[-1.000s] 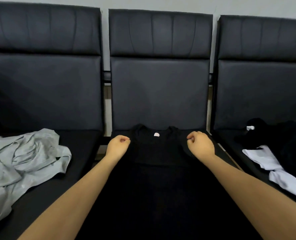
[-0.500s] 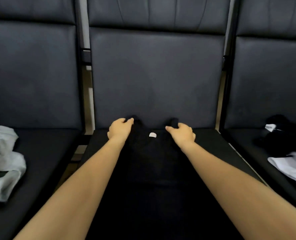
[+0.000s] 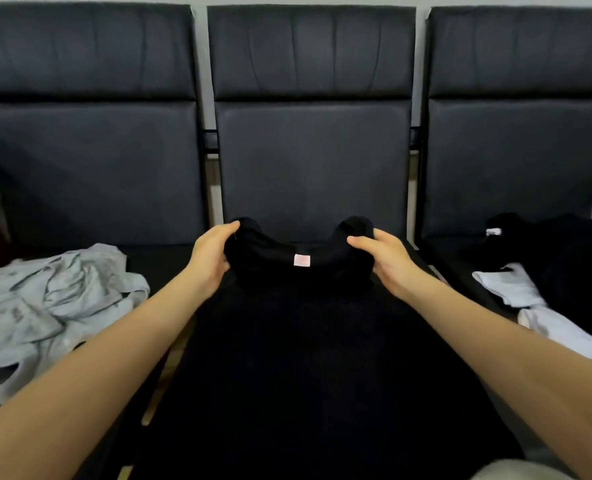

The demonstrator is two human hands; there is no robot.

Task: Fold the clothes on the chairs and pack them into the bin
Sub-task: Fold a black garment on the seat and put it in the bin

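Hands left [image 3: 208, 259] and right [image 3: 390, 261], fingers grasping shoulders of black shirt [image 3: 301, 341], spread on middle chair [image 3: 312, 161]

My left hand [image 3: 208, 259] and right hand [image 3: 388, 263] no longer lie as fists on the black shirt [image 3: 301, 341]: each now grips a shoulder of it and lifts the top edge off the middle chair [image 3: 312, 168], so the collar rises and its pale label [image 3: 302, 260] faces me. My head sits back again, showing all three backrests.
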